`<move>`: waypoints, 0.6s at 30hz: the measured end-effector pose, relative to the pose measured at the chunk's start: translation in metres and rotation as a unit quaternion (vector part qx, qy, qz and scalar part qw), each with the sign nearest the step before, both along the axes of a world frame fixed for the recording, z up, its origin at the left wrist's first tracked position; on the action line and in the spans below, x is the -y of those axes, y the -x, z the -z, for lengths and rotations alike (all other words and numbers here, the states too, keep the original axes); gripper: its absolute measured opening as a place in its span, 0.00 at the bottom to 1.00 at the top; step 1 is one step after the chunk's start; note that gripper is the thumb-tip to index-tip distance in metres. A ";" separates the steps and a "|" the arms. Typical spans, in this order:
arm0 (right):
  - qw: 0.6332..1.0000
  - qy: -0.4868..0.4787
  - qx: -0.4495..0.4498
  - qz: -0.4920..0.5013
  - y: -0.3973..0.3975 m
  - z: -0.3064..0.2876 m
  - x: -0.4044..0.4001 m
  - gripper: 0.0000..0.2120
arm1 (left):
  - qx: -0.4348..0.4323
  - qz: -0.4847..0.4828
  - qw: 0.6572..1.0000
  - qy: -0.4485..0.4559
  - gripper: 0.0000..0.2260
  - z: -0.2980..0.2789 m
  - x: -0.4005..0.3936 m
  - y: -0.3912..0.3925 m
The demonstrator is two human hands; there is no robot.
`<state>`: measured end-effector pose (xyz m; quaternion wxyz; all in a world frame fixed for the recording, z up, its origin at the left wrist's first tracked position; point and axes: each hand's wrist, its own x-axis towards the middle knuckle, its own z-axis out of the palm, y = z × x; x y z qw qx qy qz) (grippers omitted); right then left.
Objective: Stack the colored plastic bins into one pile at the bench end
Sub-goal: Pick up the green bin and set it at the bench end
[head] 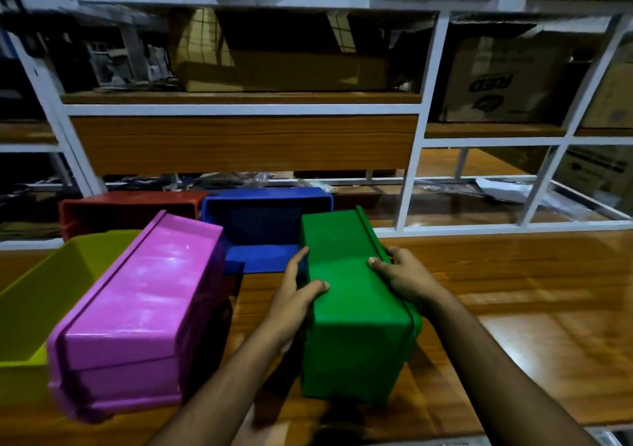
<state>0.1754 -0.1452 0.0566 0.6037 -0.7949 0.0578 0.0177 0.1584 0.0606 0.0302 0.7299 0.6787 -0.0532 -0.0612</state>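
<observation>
A green bin (352, 312) lies turned over in the middle of the wooden bench, its base facing up. My left hand (294, 295) grips its left side, thumb on top. My right hand (400, 277) grips its right side near the rim. To the left, a pink bin (137, 312) lies tilted with its bottom up, leaning on a yellow-green bin (41, 295) that stands open side up. Behind them stand a red bin (126, 211) and a blue bin (263, 226), both open side up.
A white metal shelf frame (411, 171) with wooden boards rises right behind the bins, holding cardboard boxes (503, 79) and clutter. The bare wooden bench top (513, 308) stretches to the right. Its front edge runs along the bottom of the view.
</observation>
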 end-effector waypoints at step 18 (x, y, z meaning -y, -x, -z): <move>0.969 0.244 0.031 -0.001 -0.022 0.009 -0.009 0.19 | -0.003 -0.010 0.971 -0.240 0.35 -0.003 -0.027 -0.017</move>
